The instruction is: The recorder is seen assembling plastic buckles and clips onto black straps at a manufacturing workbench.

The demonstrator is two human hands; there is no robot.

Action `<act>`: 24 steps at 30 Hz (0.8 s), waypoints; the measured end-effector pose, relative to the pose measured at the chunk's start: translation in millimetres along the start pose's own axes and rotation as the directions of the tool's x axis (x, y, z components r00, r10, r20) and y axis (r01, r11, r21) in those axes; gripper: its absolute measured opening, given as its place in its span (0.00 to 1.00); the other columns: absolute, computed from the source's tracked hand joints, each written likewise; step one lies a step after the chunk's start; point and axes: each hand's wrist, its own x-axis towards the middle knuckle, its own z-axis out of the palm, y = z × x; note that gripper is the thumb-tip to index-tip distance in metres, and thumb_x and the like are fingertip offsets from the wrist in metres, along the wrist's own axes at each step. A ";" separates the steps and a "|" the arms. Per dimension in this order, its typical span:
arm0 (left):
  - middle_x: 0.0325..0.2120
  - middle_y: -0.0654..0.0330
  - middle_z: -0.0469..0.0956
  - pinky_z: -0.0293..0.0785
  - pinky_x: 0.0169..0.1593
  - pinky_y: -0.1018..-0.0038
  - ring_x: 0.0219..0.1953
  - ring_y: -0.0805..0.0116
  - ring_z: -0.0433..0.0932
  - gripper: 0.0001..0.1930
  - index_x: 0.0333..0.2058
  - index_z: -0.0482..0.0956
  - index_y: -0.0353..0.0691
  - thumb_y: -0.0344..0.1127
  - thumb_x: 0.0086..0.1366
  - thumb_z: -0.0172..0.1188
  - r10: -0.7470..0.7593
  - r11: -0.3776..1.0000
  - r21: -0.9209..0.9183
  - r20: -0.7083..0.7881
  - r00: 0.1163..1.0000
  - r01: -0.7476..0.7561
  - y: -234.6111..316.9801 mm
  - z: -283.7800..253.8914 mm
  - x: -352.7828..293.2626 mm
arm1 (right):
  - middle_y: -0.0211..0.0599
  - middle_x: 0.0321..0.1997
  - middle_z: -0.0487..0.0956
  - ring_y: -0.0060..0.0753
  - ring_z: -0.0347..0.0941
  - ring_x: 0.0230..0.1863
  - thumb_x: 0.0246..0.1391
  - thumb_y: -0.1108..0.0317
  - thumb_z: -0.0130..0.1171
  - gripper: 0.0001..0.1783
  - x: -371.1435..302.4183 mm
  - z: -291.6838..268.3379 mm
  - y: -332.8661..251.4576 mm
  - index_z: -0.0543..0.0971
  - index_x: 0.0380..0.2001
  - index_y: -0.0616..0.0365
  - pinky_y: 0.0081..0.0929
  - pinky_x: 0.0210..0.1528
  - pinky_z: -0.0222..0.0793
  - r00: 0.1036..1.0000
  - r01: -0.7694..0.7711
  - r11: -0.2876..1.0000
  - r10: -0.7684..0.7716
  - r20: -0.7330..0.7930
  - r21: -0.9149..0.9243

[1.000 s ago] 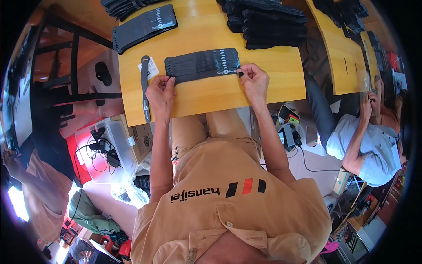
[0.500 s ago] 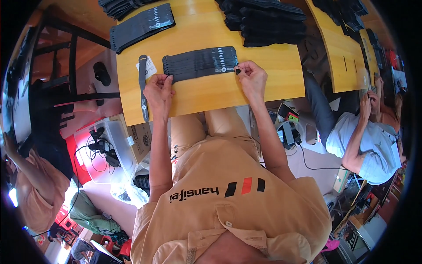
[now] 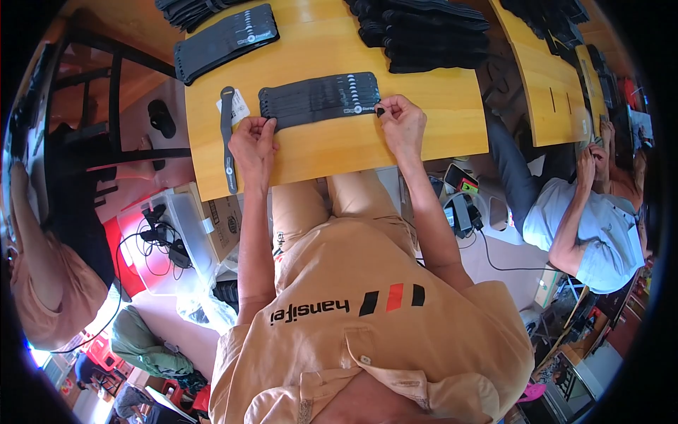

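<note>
A fanned row of flat black straps [image 3: 318,95] lies on the yellow wooden table, overlapping, with rounded ends and white print towards the right. At the left end of its nearest strap, my left hand [image 3: 253,145] has thumb and finger pinched together. My right hand [image 3: 402,124] pinches the right end, where a small dark tip shows between the fingers. One loose black strap [image 3: 227,138] with a round end lies left of my left hand, partly over a white printed label [image 3: 237,106].
Another stack of black straps [image 3: 226,44] lies at the far left of the table [image 3: 339,152]. Thick bundles of black straps [image 3: 431,35] fill the far right. A clear plastic bin [image 3: 166,244] with cables stands below left. A person in a light shirt [image 3: 583,230] works at the right-hand table.
My hands keep nearly the same pinch at the row's two ends. The view has shifted very slightly. The person at the left has moved an arm.
</note>
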 end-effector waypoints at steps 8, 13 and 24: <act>0.17 0.61 0.74 0.65 0.17 0.83 0.13 0.79 0.69 0.09 0.27 0.75 0.29 0.31 0.56 0.61 -0.015 1.000 0.022 0.021 1.000 0.014 0.7 -1.5 0.1 | 0.39 0.14 0.75 0.28 0.70 0.16 0.42 0.77 0.58 0.01 -0.2 0.3 -6.3 0.77 0.21 0.64 0.24 0.22 0.64 1.000 -0.010 0.999 0.010 -0.011 -0.040; 0.18 0.62 0.73 0.64 0.16 0.84 0.13 0.79 0.69 0.09 0.28 0.74 0.30 0.32 0.56 0.61 0.007 1.000 0.016 0.024 1.000 -0.008 0.4 0.1 0.5 | 0.40 0.16 0.75 0.32 0.72 0.18 0.42 0.77 0.59 0.02 1.2 1.1 -6.2 0.76 0.21 0.63 0.27 0.24 0.66 1.000 -0.023 0.996 0.021 -0.015 -0.092; 0.16 0.60 0.71 0.61 0.14 0.79 0.11 0.77 0.67 0.11 0.27 0.68 0.34 0.28 0.52 0.64 0.008 0.997 0.073 0.041 0.999 -0.010 -0.7 -7.8 9.1 | 0.41 0.19 0.77 0.38 0.75 0.23 0.39 0.74 0.59 0.02 15.9 -7.3 7.6 0.77 0.21 0.60 0.31 0.29 0.69 0.994 -0.077 0.991 0.085 0.069 -0.108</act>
